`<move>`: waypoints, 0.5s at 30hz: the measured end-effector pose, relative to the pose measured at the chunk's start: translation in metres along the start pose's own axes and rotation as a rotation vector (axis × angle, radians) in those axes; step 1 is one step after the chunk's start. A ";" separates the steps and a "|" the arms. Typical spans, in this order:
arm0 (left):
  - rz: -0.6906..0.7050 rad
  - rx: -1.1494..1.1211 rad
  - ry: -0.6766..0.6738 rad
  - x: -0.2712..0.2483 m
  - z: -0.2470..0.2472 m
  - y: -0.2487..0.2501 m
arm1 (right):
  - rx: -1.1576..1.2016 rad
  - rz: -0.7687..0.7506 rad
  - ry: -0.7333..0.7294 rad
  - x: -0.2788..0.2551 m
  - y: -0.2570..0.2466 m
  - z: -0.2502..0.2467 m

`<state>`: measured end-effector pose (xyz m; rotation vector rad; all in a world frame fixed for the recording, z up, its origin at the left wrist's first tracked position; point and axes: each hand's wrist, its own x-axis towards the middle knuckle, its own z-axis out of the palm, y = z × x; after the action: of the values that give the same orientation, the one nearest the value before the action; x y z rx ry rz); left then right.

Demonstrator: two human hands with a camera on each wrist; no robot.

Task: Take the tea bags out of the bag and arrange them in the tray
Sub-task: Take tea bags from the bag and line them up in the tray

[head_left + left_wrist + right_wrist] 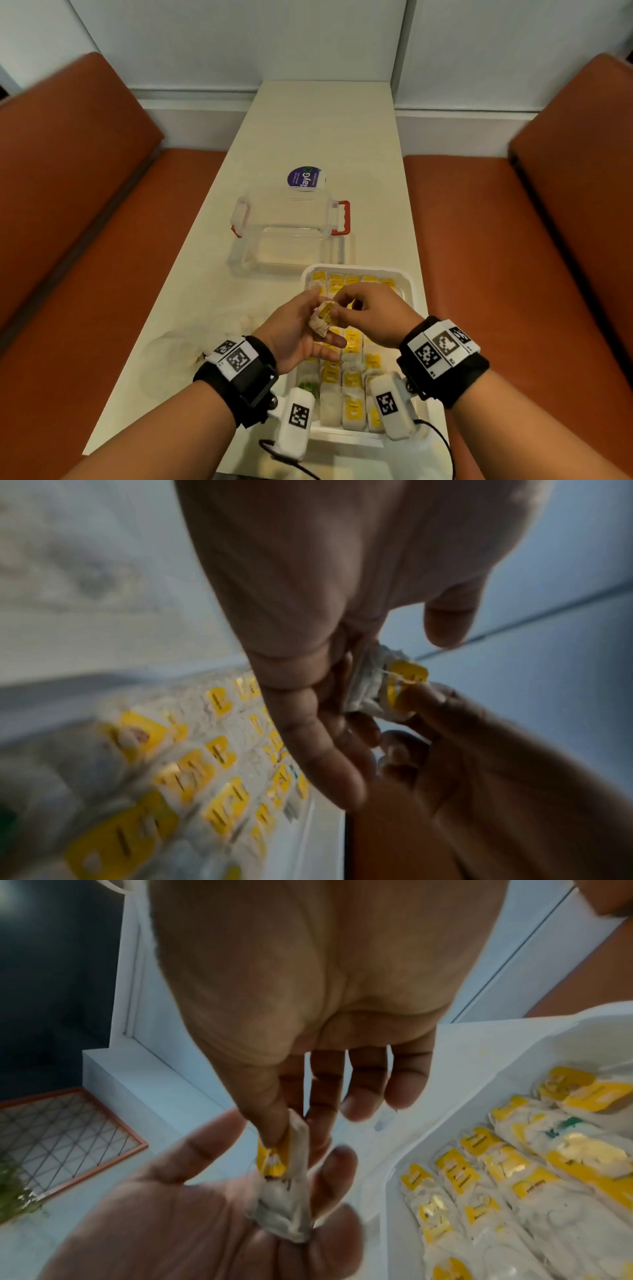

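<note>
A white tea bag (pixel 322 323) with a yellow tag hangs above the white tray (pixel 409 279), held between both hands. My left hand (pixel 308 325) lies palm up under it, fingers curled loosely round the pouch (pixel 284 1204). My right hand (pixel 337 306) pinches the yellow tag end (pixel 407 685) between thumb and forefinger. Several yellow-tagged tea bags (pixel 352 342) lie in rows in the tray (pixel 404 1150), partly hidden by my hands and wrist cameras. The crumpled clear bag (pixel 171 349) lies on the table left of my left wrist.
A clear lidded container with red clips (pixel 291 233) stands just beyond the tray, a purple round label (pixel 306 177) behind it. The narrow white table (pixel 325 137) runs between two orange benches (pixel 85 240). The tray sits near the right table edge.
</note>
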<state>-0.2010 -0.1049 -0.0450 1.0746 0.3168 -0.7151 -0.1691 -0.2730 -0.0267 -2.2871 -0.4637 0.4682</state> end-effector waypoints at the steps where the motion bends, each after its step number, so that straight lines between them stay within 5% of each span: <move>1: 0.053 0.097 0.032 0.000 0.000 -0.002 | -0.018 0.007 -0.014 -0.001 -0.001 -0.004; 4: 0.299 0.555 0.164 0.002 -0.005 -0.008 | -0.115 0.001 -0.055 -0.004 -0.005 -0.015; 7: 0.374 0.880 0.223 0.005 -0.005 -0.012 | -0.205 -0.025 -0.054 -0.003 -0.010 -0.022; 11: 0.338 1.030 0.235 0.009 -0.002 -0.009 | -0.259 -0.038 -0.032 -0.004 -0.014 -0.029; 15: 0.367 0.918 0.184 0.007 0.004 -0.005 | -0.269 -0.048 -0.013 -0.008 -0.014 -0.034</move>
<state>-0.1992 -0.1122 -0.0509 2.0133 -0.0851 -0.4159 -0.1626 -0.2876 0.0073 -2.5247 -0.6190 0.4181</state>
